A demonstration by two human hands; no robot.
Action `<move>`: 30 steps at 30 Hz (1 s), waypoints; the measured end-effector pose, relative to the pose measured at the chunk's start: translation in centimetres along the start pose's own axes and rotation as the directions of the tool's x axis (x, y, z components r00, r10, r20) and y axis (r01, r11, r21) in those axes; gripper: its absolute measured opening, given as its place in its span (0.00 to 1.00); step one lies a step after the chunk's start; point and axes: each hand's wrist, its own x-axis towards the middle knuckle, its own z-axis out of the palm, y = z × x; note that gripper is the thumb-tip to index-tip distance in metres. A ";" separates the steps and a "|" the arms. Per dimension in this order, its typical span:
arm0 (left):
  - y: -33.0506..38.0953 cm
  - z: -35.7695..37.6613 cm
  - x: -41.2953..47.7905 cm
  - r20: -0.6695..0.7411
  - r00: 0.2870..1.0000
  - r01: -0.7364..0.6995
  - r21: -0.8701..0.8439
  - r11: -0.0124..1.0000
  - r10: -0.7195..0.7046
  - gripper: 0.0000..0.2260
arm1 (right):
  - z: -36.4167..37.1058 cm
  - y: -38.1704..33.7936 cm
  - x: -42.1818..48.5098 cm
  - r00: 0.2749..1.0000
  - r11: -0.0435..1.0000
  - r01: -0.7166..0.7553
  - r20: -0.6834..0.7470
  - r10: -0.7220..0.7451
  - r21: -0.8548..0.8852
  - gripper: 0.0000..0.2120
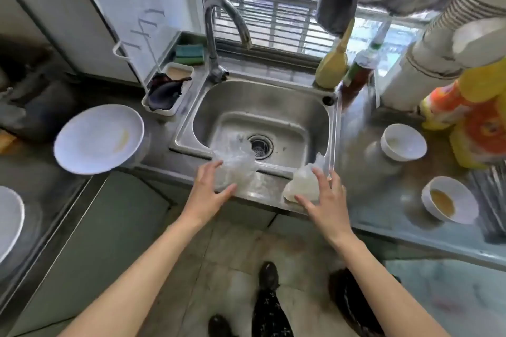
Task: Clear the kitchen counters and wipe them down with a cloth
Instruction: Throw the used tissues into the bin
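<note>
A white plate [98, 139] is at the left counter [41, 186]. Farther back, a dark cloth [164, 90] lies in a small white tray [175, 111] just left of the sink [260, 96]. The left hand [210, 191] has its fingers straight and apart, and it touches a clear plastic bag [235, 164] on the near rim of the sink. The right hand [325, 194] has its fingers apart too, and it touches a crumpled white bag [298, 186] on the same rim. A white bowl [404, 145] stands on the right counter [383, 200]. A nearer bowl [449, 200] has brown liquid in it
</note>
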 end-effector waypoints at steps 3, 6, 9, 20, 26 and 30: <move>0.7 1.6 4.5 0.056 0.998 0.008 0.191 0.982 -0.020 0.39 | 0.7 0.3 4.3 0.980 0.979 -0.048 0.180 0.084 -0.199 0.41; -0.6 3.9 7.7 0.150 0.983 0.036 0.409 0.912 -0.106 0.43 | 2.7 0.9 6.6 0.935 0.959 -0.061 0.321 0.152 -0.276 0.38; -1.7 6.1 8.7 0.187 0.965 0.046 0.568 0.822 -0.183 0.41 | 4.8 2.0 6.7 0.932 0.925 -0.015 0.329 0.150 -0.380 0.34; -0.3 7.0 7.2 0.091 0.994 0.005 0.498 0.867 -0.058 0.25 | 4.4 4.2 2.9 0.976 0.939 0.171 0.180 -0.120 -0.299 0.25; 5.0 7.7 4.1 0.403 0.908 0.179 -0.115 0.977 -0.119 0.18 | -0.2 3.0 -0.2 0.936 0.871 -0.316 -0.028 0.352 0.376 0.05; 6.7 11.0 2.0 0.593 0.795 0.283 -0.175 0.943 -0.128 0.12 | -1.8 4.1 -3.8 0.836 0.721 -0.485 0.019 0.549 0.495 0.28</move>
